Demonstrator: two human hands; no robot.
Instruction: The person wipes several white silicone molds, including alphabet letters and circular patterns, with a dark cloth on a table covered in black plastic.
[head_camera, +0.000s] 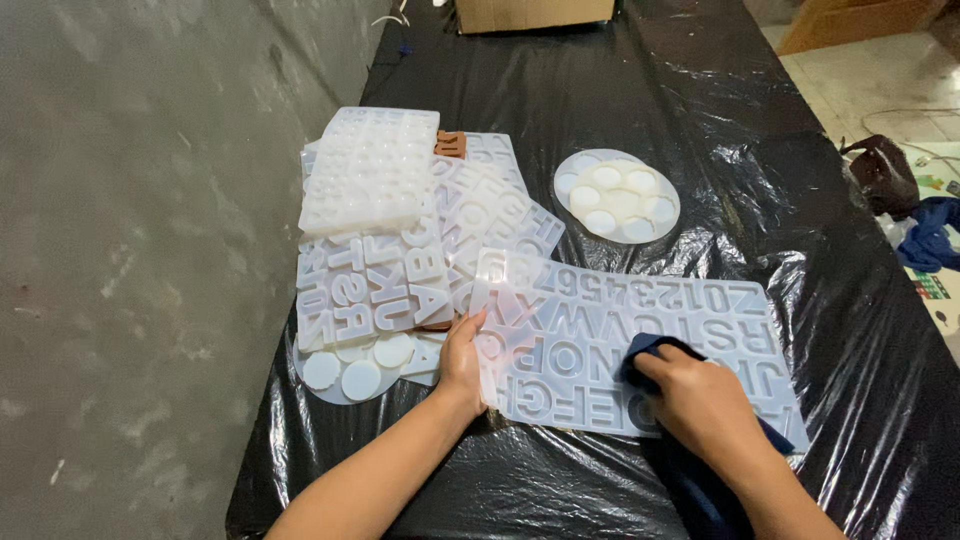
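letter mould (640, 340): translucent white silicone, smooth, slight sheen
cloth (690, 470): dark blue fabric, matt
table cover (640, 100): black plastic film, glossy, wrinkled
round mould (617, 195): same milky silicone
box (535, 12), table's far edge: brown cardboard, matt

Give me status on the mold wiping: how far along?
Done: cannot tell; the stack of translucent molds at left and the round disc mold lie untouched, with no visible sign of which were wiped. In hand: the left hand pins the edge of the large letter mold while the right hand presses a dark blue cloth on it. Left: likely most of that sheet.
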